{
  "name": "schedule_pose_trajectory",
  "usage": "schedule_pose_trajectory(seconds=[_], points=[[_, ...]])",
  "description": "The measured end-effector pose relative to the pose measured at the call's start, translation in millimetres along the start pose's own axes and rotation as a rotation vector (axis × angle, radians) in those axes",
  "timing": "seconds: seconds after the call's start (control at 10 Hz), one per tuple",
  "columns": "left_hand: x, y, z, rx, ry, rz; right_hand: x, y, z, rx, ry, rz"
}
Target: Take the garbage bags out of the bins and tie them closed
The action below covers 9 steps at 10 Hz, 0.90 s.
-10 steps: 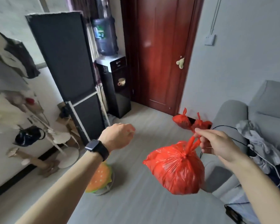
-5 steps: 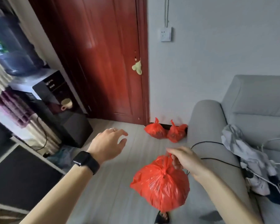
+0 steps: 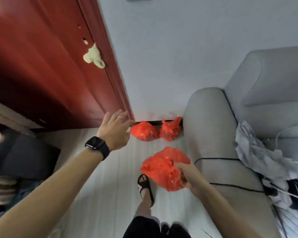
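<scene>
readable text: none | labels, brands, numbers, signs: none legible | smartwatch (image 3: 95,145) face — dark, nothing shown

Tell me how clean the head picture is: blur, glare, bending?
Head view: motion blur smears the left edge and the dark red wooden door; wide-angle bending leans the door and the grey fabric sofa armrest; the red plastic garbage bag in the right hand is fairly sharp; light is soft, no harsh glare.

My right hand (image 3: 189,176) grips the knotted top of a red bag (image 3: 162,169) above the floor (image 3: 110,186), just beside the gray sofa (image 3: 210,126). My left hand (image 3: 115,130) is held out, fingers (image 3: 122,117) spread, holding nothing. Far off by the wall, the left floor bag (image 3: 144,133) touches the right floor bag (image 3: 170,132).
</scene>
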<state>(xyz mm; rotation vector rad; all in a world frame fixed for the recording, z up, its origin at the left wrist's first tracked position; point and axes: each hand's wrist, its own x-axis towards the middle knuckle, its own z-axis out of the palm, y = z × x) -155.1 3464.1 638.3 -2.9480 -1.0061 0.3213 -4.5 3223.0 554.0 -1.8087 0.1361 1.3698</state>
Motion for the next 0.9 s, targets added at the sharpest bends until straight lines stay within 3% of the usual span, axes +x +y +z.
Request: schedule_pose_trajectory(seconds=[0.2,0.4,0.5,0.7,0.9], points=[[183,-48,-5,0.173,0.073,0.127,108,-38,28,0.021,0.043,0.106],[321,-48,28,0.121,0.189,0.093,256,-66,38,0.023,0.091,0.191],[368,-47,59,0.09,0.322,0.044,328,-76,37,-0.023,0.092,0.247],[427,-56,121,0.066,0.395,-0.06,431,-80,12,-0.086,0.165,0.326],[435,-55,136,0.092,0.448,-0.058,464,-78,15,0.03,0.198,0.347]])
